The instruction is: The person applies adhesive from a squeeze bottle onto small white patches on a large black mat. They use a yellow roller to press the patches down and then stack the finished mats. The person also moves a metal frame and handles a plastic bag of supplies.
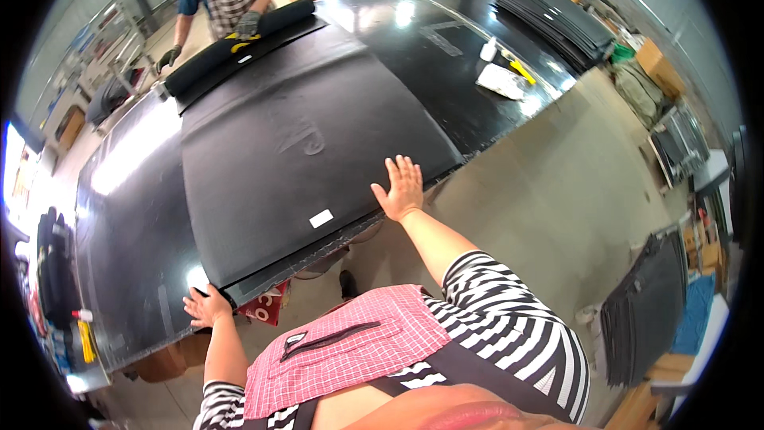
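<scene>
A wide black mat (pixel 294 143) lies unrolled across the table, with a small white label (pixel 321 218) near its front edge. My right hand (pixel 402 189) rests on the mat's front right part, palm down, fingers stretched out. At the mat's near left corner, my left hand (pixel 207 306) lies over the table edge with its fingers apart; whether it touches the mat I cannot tell. The mat's far end runs up to a thick black roll (pixel 239 48). Across the table a co-worker in a checked apron has gloved hands (pixel 248 25) at that roll, beside something yellow.
Under the mat is a glossy black table (pixel 127 247). Right of the mat lie a white bottle (pixel 489 49), a yellow-handled tool (pixel 521 70) and a white packet (pixel 501 81). Black sheets (pixel 557 20) are stacked at the far right corner. Another yellow tool (pixel 87 342) sits at left.
</scene>
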Motion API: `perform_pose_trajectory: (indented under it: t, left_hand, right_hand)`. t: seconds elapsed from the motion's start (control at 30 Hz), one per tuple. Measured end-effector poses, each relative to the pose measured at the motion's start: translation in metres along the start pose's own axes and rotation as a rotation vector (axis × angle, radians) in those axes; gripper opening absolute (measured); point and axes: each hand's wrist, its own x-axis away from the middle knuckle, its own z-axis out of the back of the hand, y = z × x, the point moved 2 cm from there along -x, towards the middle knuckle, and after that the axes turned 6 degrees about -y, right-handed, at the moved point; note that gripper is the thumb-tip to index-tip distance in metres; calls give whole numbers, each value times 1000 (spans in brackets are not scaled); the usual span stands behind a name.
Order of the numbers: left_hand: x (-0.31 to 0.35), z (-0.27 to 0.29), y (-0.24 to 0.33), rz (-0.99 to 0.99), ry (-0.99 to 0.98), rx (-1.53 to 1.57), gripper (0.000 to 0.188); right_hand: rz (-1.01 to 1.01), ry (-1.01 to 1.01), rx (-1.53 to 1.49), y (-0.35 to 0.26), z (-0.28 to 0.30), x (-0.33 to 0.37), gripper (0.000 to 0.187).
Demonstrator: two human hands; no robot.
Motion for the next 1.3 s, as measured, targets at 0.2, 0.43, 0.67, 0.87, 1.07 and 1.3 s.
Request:
perform_pose_trajectory:
  t: [0.2, 0.43, 0.67, 0.87, 1.07, 1.3]
  left_hand:
    - [2, 1, 2, 3, 23, -38, 68]
    - [9, 11, -1, -9, 1, 123, 66]
    - [10, 10, -2, -8, 5, 143, 66]
    - [5, 4, -3, -9, 17, 130, 66]
    - [5, 3, -5, -12, 16, 116, 65]
    - [6, 5, -1, -17, 19, 129, 64]
  right_hand:
    - [16, 21, 8, 1, -1, 4, 76]
    - [56, 13, 34, 1, -2, 6, 73]
    - [61, 10, 37, 3, -4, 2, 72]
    - [59, 20, 37, 2, -3, 3, 71]
    - [67, 25, 18, 3, -3, 3, 71]
    - [72, 37, 39, 5, -6, 4, 71]
